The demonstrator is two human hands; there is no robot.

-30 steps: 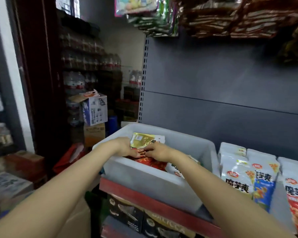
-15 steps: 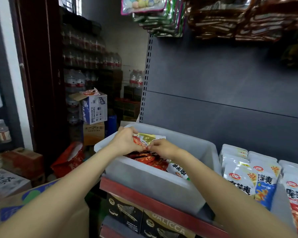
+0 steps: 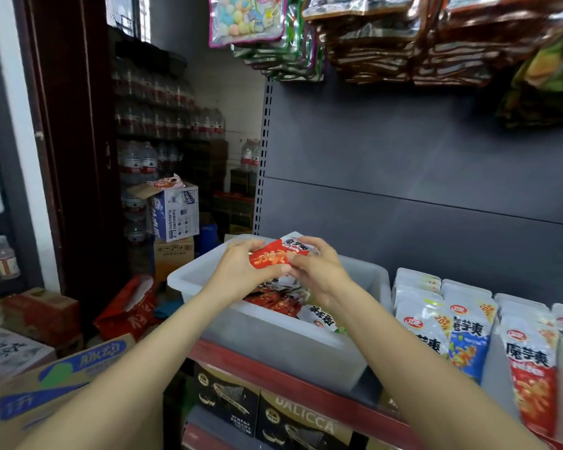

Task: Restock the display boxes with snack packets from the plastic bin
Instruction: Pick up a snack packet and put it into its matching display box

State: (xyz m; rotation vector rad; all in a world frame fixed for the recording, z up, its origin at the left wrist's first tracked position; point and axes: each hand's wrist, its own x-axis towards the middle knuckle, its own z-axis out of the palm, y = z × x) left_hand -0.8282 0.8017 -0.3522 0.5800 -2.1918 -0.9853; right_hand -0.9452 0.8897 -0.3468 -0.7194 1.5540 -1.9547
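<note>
Holding a small stack of red snack packets (image 3: 275, 256) above the plastic bin (image 3: 267, 336), the left hand (image 3: 241, 271) and the right hand (image 3: 317, 271) meet over the bin's middle. The left fingers curl round the stack's left edge; the right thumb and fingers (image 3: 309, 243) pinch its right edge and top. How many packets are in the stack cannot be told, since the hands cover most of it. More packets (image 3: 319, 318) lie in the bin, partly hidden under the wrists, their print too small to read. The bin sits on the shelf with a red front edge (image 3: 273, 375). Just right of it stand the display boxes (image 3: 462, 336), filled with upright packets and cut off at the frame's right edge. Hanging bags (image 3: 371, 34) at the top are blurred and cropped.

Half a second ago the hands were lower, down among the bin's packets with a yellow packet showing behind them; now the red stack is raised clear of the heap and the yellow one is out of sight.
</note>
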